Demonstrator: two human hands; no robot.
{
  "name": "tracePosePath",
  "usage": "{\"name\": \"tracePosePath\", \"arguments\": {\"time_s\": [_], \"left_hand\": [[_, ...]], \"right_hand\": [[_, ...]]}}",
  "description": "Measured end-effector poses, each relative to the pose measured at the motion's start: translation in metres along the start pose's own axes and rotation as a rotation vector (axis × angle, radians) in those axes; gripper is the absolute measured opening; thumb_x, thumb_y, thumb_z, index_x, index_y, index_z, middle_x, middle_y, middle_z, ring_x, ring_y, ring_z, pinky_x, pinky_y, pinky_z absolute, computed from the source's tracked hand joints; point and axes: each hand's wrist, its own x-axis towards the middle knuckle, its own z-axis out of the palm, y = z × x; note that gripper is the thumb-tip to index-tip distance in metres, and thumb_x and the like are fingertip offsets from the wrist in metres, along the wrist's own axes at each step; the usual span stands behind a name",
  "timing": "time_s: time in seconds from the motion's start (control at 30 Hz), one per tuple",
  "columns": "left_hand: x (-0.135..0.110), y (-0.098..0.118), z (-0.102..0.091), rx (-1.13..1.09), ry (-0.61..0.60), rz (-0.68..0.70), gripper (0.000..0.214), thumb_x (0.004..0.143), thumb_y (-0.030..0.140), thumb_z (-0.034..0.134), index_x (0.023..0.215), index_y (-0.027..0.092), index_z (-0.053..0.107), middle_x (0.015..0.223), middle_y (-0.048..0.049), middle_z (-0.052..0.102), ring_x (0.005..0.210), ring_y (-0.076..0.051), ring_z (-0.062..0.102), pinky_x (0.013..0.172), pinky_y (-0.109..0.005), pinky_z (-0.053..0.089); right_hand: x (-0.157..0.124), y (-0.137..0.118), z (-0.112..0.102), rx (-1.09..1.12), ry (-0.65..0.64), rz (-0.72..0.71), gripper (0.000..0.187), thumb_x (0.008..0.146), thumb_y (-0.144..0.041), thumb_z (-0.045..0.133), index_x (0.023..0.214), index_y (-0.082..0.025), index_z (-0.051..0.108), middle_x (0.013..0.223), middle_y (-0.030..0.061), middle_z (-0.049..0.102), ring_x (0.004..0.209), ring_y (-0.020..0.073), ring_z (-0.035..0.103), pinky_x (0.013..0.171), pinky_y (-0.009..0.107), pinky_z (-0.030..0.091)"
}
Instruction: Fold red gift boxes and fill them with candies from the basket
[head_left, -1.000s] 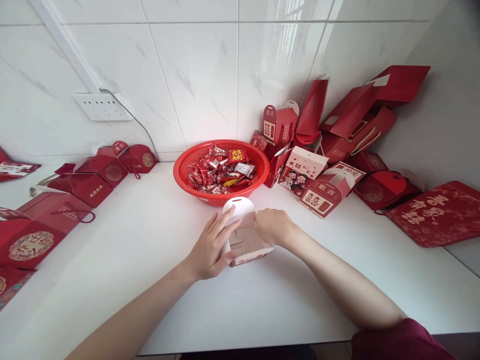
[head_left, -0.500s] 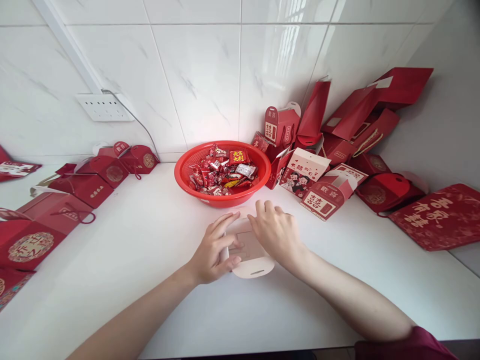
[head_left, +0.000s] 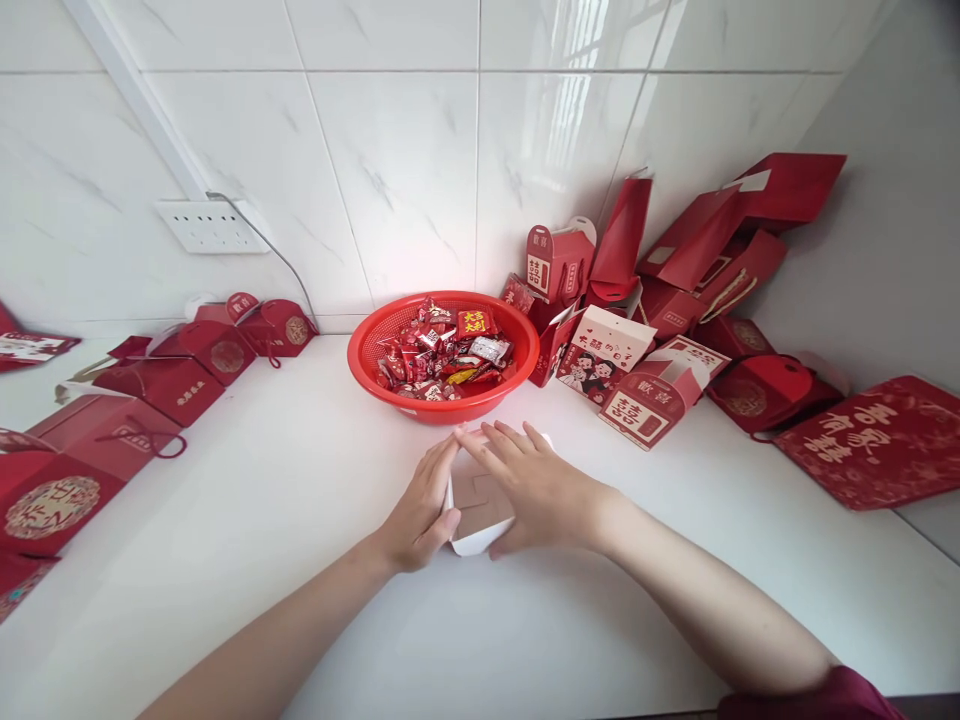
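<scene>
A small paper gift box (head_left: 477,508), with white walls and a greyish-brown face of interlocked flaps, sits on the table in front of me. My left hand (head_left: 421,510) grips its left side, thumb at the near corner and fingers along the far edge. Across the right side lies my right hand (head_left: 536,490), its fingers stretched toward the far edge and its thumb low at the near right; it hides that part of the box. Just beyond the hands stands a red plastic basket (head_left: 435,413) of wrapped sweets (head_left: 442,350).
Red folded gift boxes (head_left: 187,395) line the left side of the white table (head_left: 360,640). More red boxes (head_left: 645,400) and paper bags (head_left: 720,240) are heaped at the right. A flat red packet (head_left: 870,440) lies far right. A power strip (head_left: 212,227) hangs on the tiled wall.
The white handle flap that stuck out toward me no longer shows; the box's near wall now does. My right hand has come down over the box's right side with fingers extended.
</scene>
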Motion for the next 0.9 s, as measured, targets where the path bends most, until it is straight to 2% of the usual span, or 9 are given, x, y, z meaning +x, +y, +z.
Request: {"name": "tracePosePath", "arguments": {"time_s": [0.1,0.2,0.33,0.57,0.67,0.73,0.8,0.87,0.9], "left_hand": [[-0.004,-0.006,0.003,-0.057,-0.027,-0.019,0.116,0.078,0.082,0.046,0.156,0.016,-0.007,0.161,-0.022,0.005,0.147,-0.044,0.009,0.117,-0.064,0.016],[-0.004,-0.009,0.007,-0.046,-0.028,-0.065,0.123,0.074,0.07,0.066,0.156,0.017,-0.01,0.158,-0.0241,0.013,0.145,-0.044,0.017,0.114,-0.064,0.025],[0.0,-0.013,0.007,-0.074,0.017,-0.069,0.105,0.081,0.048,0.067,0.156,0.018,-0.001,0.153,-0.0216,0.026,0.142,-0.042,0.027,0.11,-0.062,0.033],[0.004,-0.022,0.0,-0.116,0.055,-0.065,0.099,0.078,0.045,0.07,0.155,0.019,0.012,0.152,-0.0198,0.03,0.139,-0.043,0.032,0.11,-0.061,0.034],[0.003,-0.021,-0.002,-0.1,0.063,-0.081,0.1,0.077,0.047,0.072,0.154,0.02,0.015,0.152,-0.0187,0.03,0.141,-0.044,0.029,0.111,-0.062,0.032],[0.004,-0.019,-0.003,-0.118,0.068,-0.101,0.099,0.077,0.047,0.072,0.155,0.022,0.016,0.152,-0.0175,0.03,0.14,-0.043,0.03,0.11,-0.059,0.035],[0.005,-0.018,-0.002,-0.17,0.075,-0.141,0.098,0.077,0.045,0.072,0.155,0.023,0.016,0.151,-0.0174,0.032,0.138,-0.042,0.034,0.108,-0.057,0.039],[0.005,-0.017,-0.001,-0.215,0.061,-0.18,0.098,0.078,0.043,0.072,0.155,0.023,0.016,0.149,-0.0177,0.034,0.136,-0.041,0.038,0.108,-0.056,0.039],[0.005,-0.017,0.0,-0.225,0.05,-0.192,0.098,0.078,0.043,0.072,0.155,0.023,0.015,0.149,-0.0178,0.035,0.136,-0.041,0.039,0.108,-0.057,0.038]], "right_hand": [[0.007,-0.006,0.001,-0.078,0.053,0.023,0.125,0.064,-0.062,0.078,0.158,-0.016,0.01,0.132,0.0224,0.05,0.124,0.0402,0.043,0.106,0.056,0.028],[0.01,-0.007,0.0,-0.119,0.068,0.03,0.124,0.063,-0.064,0.076,0.158,-0.016,0.012,0.117,0.0186,0.055,0.109,0.0369,0.05,0.097,0.052,0.037],[0.011,-0.005,0.001,-0.13,0.098,0.041,0.122,0.065,-0.068,0.072,0.158,-0.014,0.012,0.114,0.0181,0.055,0.104,0.0355,0.051,0.093,0.051,0.04],[0.016,-0.004,0.004,-0.097,0.128,0.04,0.117,0.068,-0.063,0.073,0.156,-0.012,0.016,0.123,0.0203,0.055,0.114,0.0374,0.049,0.099,0.053,0.037],[-0.007,-0.003,-0.006,-0.044,0.231,-0.089,0.107,0.077,-0.067,0.065,0.156,-0.011,0.018,0.146,0.0214,0.041,0.134,0.035,0.037,0.112,0.055,0.025],[-0.046,0.003,-0.02,-0.065,0.365,-0.111,0.088,0.087,-0.064,0.057,0.153,-0.012,0.028,0.154,0.0166,0.035,0.14,0.0301,0.032,0.116,0.05,0.023],[-0.104,0.02,-0.037,-0.107,0.558,0.113,0.056,0.096,-0.05,0.051,0.143,-0.019,0.046,0.142,0.011,0.052,0.129,0.0255,0.048,0.109,0.042,0.037],[-0.176,0.053,-0.052,-0.261,0.811,0.557,0.031,0.098,-0.033,0.046,0.12,-0.022,0.065,0.119,0.0114,0.068,0.11,0.0271,0.061,0.091,0.04,0.048],[-0.214,0.074,-0.058,-0.394,0.91,0.878,0.029,0.096,-0.028,0.046,0.113,-0.02,0.069,0.109,0.0152,0.07,0.104,0.0301,0.063,0.082,0.042,0.049]]}}
